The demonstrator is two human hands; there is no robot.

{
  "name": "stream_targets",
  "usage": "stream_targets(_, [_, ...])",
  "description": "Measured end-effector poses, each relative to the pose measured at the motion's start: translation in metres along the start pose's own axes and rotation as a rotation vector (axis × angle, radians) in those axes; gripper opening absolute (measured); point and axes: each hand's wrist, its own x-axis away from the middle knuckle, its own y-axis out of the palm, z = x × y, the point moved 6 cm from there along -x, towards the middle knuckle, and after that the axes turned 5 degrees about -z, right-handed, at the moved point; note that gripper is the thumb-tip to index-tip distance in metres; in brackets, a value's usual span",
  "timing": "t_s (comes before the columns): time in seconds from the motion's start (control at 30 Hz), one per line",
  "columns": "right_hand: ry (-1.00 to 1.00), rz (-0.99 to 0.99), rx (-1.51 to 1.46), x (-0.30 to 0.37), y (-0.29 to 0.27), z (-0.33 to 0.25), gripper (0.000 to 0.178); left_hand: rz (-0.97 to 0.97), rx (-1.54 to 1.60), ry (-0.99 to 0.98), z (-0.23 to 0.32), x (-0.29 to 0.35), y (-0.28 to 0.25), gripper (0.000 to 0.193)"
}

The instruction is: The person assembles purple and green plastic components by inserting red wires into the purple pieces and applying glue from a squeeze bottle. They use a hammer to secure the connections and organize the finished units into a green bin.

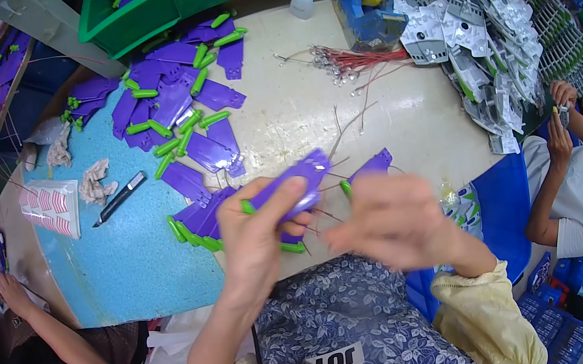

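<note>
- Above the table (280, 108), near my body, the purple plastic plate (314, 169) sits in my left grip (258, 236), pinched between thumb and fingers.
- Just beside it, my right grip (395, 219) is blurred; I cannot tell whether it clasps anything.
- I judge the work partway along: one plate is in hand, while many loose plates (218, 95) lie heaped; which are finished, I cannot tell.
- Plates look smooth, glossy and flat; the green cylinders (199, 82) slim and rounded; the red wires (363, 58) thin, bundled; the grey casings (464, 22) angular, piled.
</note>
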Motion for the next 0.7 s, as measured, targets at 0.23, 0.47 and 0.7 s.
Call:
stream_targets(0.23, [0.218, 0.128, 0.463, 0.052, -0.027, 0.086, 0.019, 0.184, -0.193, 0.251, -0.007, 0.03, -0.04, 0.013])
stream_targets(0.47, [0.414, 0.137, -0.083, 0.054, -0.037, 0.086, 0.015, 0.136, -0.485, 0.414, -0.022, 0.04, -0.04, 0.014])
stream_targets(0.7, [0.222, -0.104, -0.106, 0.004, 0.035, 0.036, 0.026, -0.051, -0.747, 0.595, -0.039, 0.065, -0.019, 0.03])
